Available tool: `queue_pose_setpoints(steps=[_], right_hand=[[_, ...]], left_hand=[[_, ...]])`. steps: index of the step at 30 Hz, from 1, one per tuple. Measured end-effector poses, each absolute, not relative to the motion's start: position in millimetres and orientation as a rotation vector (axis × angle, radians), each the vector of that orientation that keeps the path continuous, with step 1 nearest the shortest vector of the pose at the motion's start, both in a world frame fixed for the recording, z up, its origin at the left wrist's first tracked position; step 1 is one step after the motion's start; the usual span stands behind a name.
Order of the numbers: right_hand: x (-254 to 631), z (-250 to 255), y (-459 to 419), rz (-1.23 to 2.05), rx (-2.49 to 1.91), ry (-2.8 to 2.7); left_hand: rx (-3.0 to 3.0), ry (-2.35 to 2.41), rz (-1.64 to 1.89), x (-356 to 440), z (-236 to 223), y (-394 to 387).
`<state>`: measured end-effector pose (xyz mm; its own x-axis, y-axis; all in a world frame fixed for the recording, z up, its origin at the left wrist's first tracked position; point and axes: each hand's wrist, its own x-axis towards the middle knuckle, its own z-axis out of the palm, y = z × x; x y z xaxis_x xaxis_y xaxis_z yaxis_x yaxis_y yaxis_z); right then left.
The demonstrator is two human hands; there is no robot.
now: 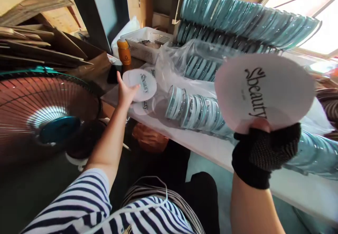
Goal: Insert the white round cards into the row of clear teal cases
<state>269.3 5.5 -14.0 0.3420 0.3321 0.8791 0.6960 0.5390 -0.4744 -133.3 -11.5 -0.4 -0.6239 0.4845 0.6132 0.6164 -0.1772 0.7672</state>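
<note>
The word "beauty" in black script stands on the white round disc [264, 89] held in the right hand [264, 149], and again on the smaller disc [141, 84] at the left hand [126, 93].

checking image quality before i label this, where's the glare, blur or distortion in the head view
Head view: window at top right is blown out white; the near disc in the right hand looks oversized and slightly soft; the fan at left bulges from wide-angle distortion; the floor below is dim.

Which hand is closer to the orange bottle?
Left. The left hand, holding a small round card, is just below the orange bottle. The gloved right hand holds a big round card far to its right.
</note>
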Motion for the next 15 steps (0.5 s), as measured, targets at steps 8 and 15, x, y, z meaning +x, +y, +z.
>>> queue_pose_setpoints(steps=[8, 15], right_hand=[[257, -25, -68, -0.488, -1.172, -1.696], [201, -36, -73, -0.212, -1.19, -2.03]], left_hand=[[-1.542, -1.984, -1.075, -111, -11, -1], [-2.465, -1.654, -1.462, -41, 0, 64]])
